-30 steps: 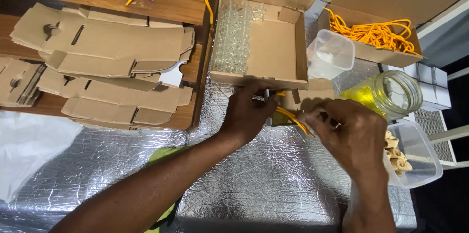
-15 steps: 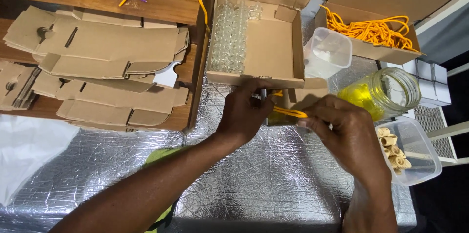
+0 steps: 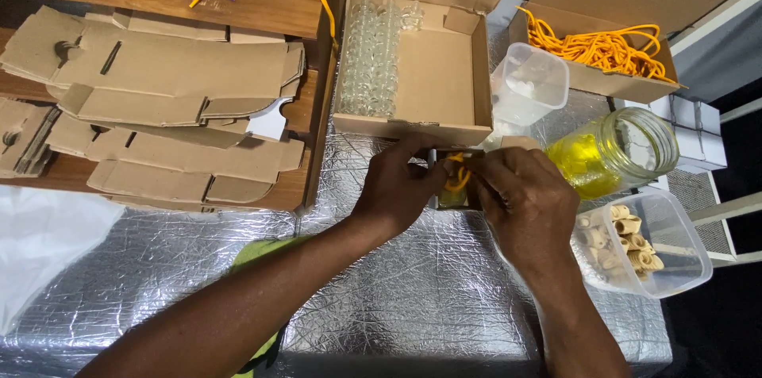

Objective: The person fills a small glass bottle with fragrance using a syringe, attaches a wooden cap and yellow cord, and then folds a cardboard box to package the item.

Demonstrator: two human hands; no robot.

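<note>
Nearest, the silver crinkly foil table cover (image 3: pixel 413 299) fills the low part of the view. Just above the middle, the left hand (image 3: pixel 397 188) and the right hand (image 3: pixel 528 199) meet. Both pinch a short orange cord (image 3: pixel 457 176), which is bent into a loop on top of a small clear glass bottle (image 3: pixel 451 197). The bottle sits between the two hands, just under the front edge of the open brown cardboard box (image 3: pixel 444 69). The tying looks only part done, since the cord is looped but no finished knot shows.

At 3 o'clock from the hands stands a big glass jar of yellow liquid (image 3: pixel 611 156). At 4 o'clock is a clear plastic tub of little tan paper rolls (image 3: pixel 647 247).

At 12 o'clock, the cardboard box holds rows of empty clear small bottles (image 3: pixel 373 61), so many seem left to do. At 1 o'clock, a box of orange cords (image 3: pixel 603 49) waits. At 10 o'clock lie flat unfolded cardboard boxes (image 3: pixel 167 100).
</note>
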